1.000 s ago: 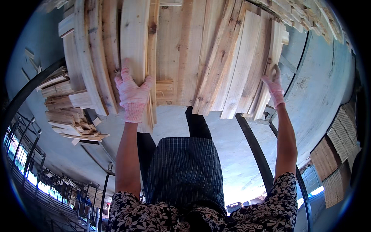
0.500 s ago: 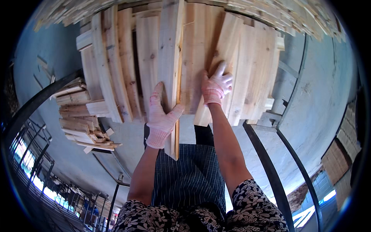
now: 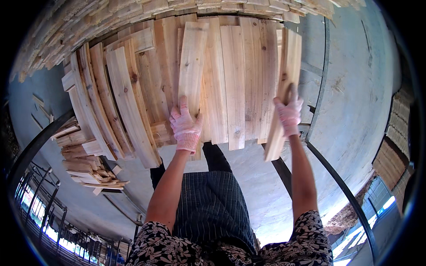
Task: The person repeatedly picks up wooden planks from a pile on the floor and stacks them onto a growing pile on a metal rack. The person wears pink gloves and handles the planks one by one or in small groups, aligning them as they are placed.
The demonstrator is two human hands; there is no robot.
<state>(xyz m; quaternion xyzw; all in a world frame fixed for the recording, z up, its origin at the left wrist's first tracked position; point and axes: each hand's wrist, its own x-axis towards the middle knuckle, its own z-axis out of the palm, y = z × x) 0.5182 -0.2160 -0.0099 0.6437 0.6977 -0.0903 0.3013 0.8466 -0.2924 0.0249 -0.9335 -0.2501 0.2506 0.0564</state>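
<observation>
Pale wooden boards lie side by side in a broad layer [image 3: 213,88] in front of me. My left hand [image 3: 185,126], in a white and pink knit glove, grips the near part of a knotty board [image 3: 194,57] that rests on top of the layer, pointing away from me. My right hand [image 3: 289,115], gloved alike and slightly blurred, is closed round another board [image 3: 290,55] at the layer's right edge. This board is tilted, its near end [image 3: 274,148] sticking out toward me. The undersides of both boards are hidden.
Beyond the layer stretches a large stack of rough boards [image 3: 111,26]. Short offcuts [image 3: 88,166] are piled at the lower left. Dark curved metal bars [image 3: 341,190] run on both sides, and brown stacked material [image 3: 388,155] stands far right.
My right hand has carried its board right, to the layer's edge. The left hand's board now lies farther from me, its broad face up. The view has shifted, showing more of the far stack.
</observation>
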